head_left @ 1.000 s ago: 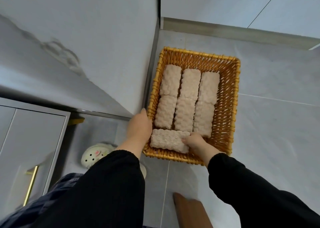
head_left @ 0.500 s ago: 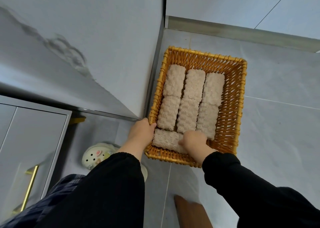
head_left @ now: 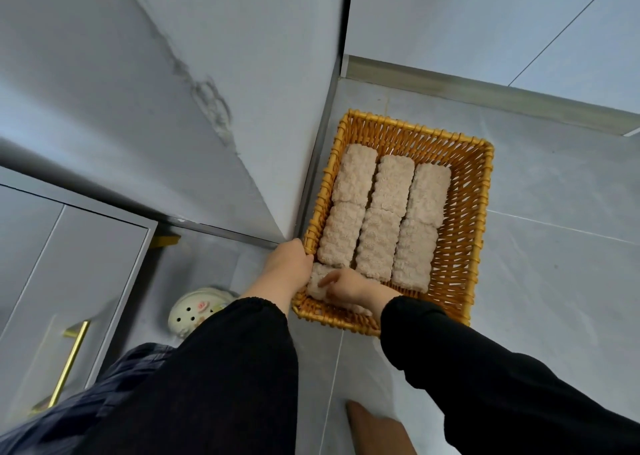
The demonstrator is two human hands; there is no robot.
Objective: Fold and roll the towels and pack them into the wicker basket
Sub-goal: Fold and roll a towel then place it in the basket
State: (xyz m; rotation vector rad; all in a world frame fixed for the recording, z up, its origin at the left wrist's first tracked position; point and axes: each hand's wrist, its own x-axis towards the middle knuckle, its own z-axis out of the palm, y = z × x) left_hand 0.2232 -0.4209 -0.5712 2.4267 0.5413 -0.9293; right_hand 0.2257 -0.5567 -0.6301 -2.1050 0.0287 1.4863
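Head view. Found wicker basket [head_left: 462, 247] on grey tiled floor [head_left: 554, 254], left side just beside wall corner [head_left: 312, 191]. Counted six rolled towels [head_left: 384, 219] inside, three columns by two, packed side by side. Noted seventh towel [head_left: 317, 284] lying crosswise at the near end, touching the nearer row. Logged left hand [head_left: 289, 268] curled over the basket's near-left rim corner, gripping it. Logged right hand [head_left: 350, 286] inside the basket, fingers bent over the seventh towel, holding it; fingertips partly hidden. Spotted black sleeves [head_left: 225, 368] on both arms, cream slipper [head_left: 199, 311] and cabinet [head_left: 41, 281] with gold handle [head_left: 69, 359] at left.
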